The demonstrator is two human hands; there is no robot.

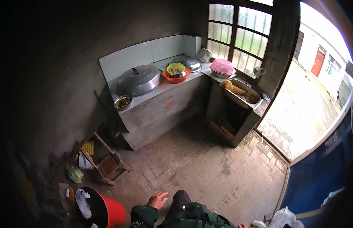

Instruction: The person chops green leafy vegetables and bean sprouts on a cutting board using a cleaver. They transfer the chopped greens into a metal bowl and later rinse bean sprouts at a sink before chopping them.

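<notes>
My left hand (158,200) hangs in front of my body in a dark green sleeve. Its fingers are loosely bent and apart, with nothing in them. Nearest to it is a red bucket (116,210) with a dark inside and a clear plastic bag at its rim. Only a bit of my right hand (242,225) shows at the bottom edge, so its grip is hidden. Beside it lie a white plastic bag (283,218) and a small pale container (258,224). Brick paving (193,165) stretches ahead of my knee.
Along the wall, a stove counter (153,114) carries a large metal lid (139,79), an orange basin (176,79) and a food bowl (123,103). A sink (257,104) stands by the open doorway (293,119). At left are a wooden chair (108,165) and a cabbage (76,174).
</notes>
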